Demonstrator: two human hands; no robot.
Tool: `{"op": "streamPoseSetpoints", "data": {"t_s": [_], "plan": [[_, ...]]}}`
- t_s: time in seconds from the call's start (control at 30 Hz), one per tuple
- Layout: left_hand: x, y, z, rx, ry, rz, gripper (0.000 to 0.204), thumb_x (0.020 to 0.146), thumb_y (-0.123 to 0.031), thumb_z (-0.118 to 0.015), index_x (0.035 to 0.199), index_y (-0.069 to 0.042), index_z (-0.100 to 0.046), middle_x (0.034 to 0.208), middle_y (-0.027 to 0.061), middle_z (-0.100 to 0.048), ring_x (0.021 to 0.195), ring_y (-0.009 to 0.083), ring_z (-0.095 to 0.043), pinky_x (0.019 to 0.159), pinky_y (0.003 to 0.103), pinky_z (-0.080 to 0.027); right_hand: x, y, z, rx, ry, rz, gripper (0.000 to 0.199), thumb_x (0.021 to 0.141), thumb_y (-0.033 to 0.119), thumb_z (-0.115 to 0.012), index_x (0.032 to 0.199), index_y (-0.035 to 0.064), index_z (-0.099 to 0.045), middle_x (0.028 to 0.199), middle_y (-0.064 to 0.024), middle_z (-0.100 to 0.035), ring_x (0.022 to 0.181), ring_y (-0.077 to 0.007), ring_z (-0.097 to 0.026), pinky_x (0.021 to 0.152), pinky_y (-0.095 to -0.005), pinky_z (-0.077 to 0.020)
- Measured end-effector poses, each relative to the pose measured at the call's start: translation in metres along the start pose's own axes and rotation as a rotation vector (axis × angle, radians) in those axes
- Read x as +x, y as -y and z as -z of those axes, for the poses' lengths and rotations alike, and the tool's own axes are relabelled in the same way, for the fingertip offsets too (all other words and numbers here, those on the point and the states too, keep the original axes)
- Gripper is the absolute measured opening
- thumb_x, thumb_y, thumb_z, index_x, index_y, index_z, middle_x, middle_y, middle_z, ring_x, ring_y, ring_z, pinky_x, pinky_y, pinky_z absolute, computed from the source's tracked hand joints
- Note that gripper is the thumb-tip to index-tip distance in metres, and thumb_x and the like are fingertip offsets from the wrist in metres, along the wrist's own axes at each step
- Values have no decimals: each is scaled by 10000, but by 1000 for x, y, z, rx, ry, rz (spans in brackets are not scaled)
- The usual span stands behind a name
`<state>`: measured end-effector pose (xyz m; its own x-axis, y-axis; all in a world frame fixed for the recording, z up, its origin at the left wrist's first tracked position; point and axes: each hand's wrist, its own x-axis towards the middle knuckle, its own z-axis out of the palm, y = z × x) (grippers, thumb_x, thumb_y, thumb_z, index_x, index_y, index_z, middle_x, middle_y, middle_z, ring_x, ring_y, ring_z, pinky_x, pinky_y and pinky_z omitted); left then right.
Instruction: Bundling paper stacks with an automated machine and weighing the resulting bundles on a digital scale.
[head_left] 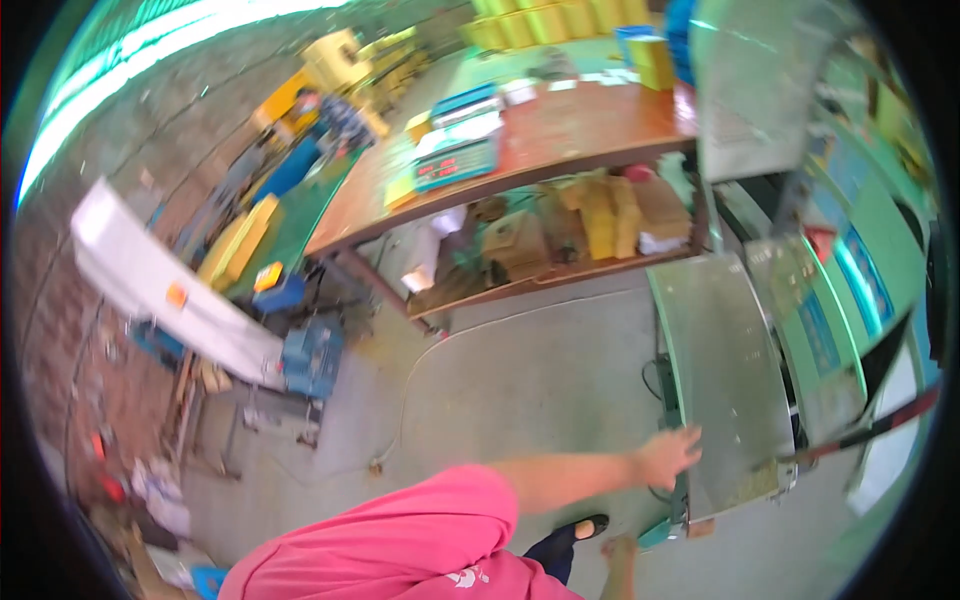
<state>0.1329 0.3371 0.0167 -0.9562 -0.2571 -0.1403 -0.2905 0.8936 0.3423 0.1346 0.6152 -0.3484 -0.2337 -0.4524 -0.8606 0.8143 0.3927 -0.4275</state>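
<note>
Grey concrete floor [520, 380] spreads under a long brown surface [560, 130] stacked with boxes. At right stands a machine with a sloping steel chute [725, 370], its long axis running from the far end down toward the person. One hand [665, 457], which one I cannot tell, reaches out with fingers [688, 438] spread open, tips touching the chute's left edge, gripping nothing. Another hand [618, 548] shows low down, blurred and cut off; its state is unclear.

A workshop: concrete floor [520, 370], steel machine [720, 370] at right, long workbench [560, 135] with scale [455, 160] farther off, yellow crates [545, 22] far
</note>
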Motion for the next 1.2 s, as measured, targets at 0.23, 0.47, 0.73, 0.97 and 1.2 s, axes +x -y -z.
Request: {"op": "streamPoseSetpoints", "data": {"t_s": [0.23,0.47,0.73,0.97,1.2], "plan": [[-311,36,-90,-511,110,298,564,786,-324,-663,1279,-73,-554,1036,223,-643,965,400,-610,812,506,-490,-26,3,-72,-726,397,-202,310,906,192,-536,1170,31,-552,997,-200,-663,776,-336,-678,632,-467,-556],[-697,6,-138,-519,-73,1259,618,867,-459,-616,1372,-120,-506,1295,179,-581,1183,362,-548,999,463,-434,-77,-28,-235,-1224,536,-137,322,903,195,-542,1171,18,-568,977,-195,-670,784,-329,-681,664,-459,-559],[-810,-39,-186,-764,-88,1540,701,856,-567,-584,1276,-7,-582,1269,204,-602,1169,372,-568,992,446,-445,-104,-128,-341,-1549,596,-112,337,900,198,-549,1172,4,-587,956,-190,-678,794,-320,-684,701,-451,-562],[-846,121,-100,-667,-625,1515,598,874,-429,-641,1300,-17,-564,1236,197,-629,1119,319,-621,940,377,-483,-77,-210,-464,-1715,659,-67,350,897,201,-556,1173,-9,-603,937,-185,-685,803,-312,-686,733,-443,-566],[-920,340,63,-420,-1184,1420,507,869,-329,-671,1257,-12,-597,1166,162,-670,1053,242,-653,892,361,-502,-44,-243,-597,-1854,554,-52,336,887,185,-577,1159,-2,-642,1017,-188,-706,832,-265,-697,685,-415,-561]]}}
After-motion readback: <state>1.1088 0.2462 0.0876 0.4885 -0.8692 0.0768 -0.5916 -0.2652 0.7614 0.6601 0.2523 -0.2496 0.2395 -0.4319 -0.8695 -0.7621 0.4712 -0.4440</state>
